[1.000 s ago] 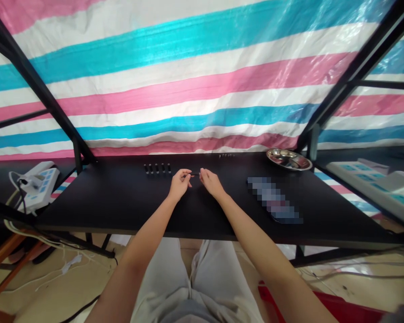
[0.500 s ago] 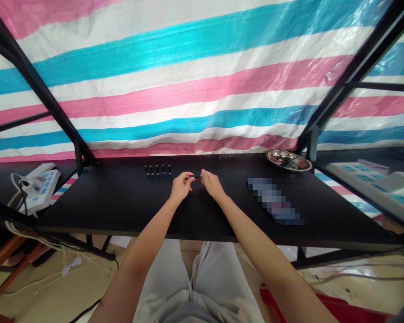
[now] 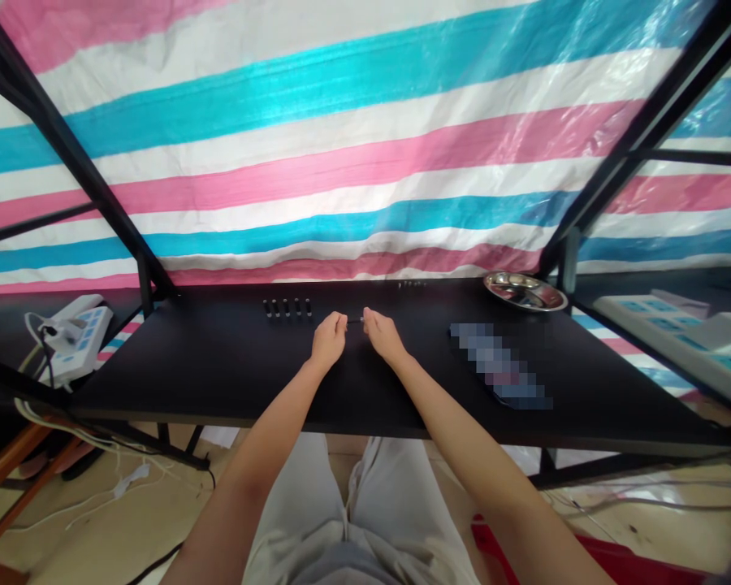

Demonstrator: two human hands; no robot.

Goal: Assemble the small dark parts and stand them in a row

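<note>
Both my hands are over the middle of the black table [image 3: 219, 366], close together. My left hand [image 3: 329, 340] and my right hand [image 3: 382, 335] each pinch one end of a small thin dark piece [image 3: 354, 320] held between them. I cannot make out what the piece is. A row of several small black upright parts [image 3: 287, 308] stands just beyond my left hand.
A shiny metal dish [image 3: 524, 290] sits at the back right. A flat dark object [image 3: 500, 366] lies right of my hands. More tiny parts [image 3: 409, 284] lie at the table's back edge. A white power strip [image 3: 73, 333] rests at the left. Black frame posts [image 3: 146, 288] flank the table.
My left hand's fingers have closed in toward the right hand, and the gap between the hands is smaller. Both stay pinched on the small dark piece.
</note>
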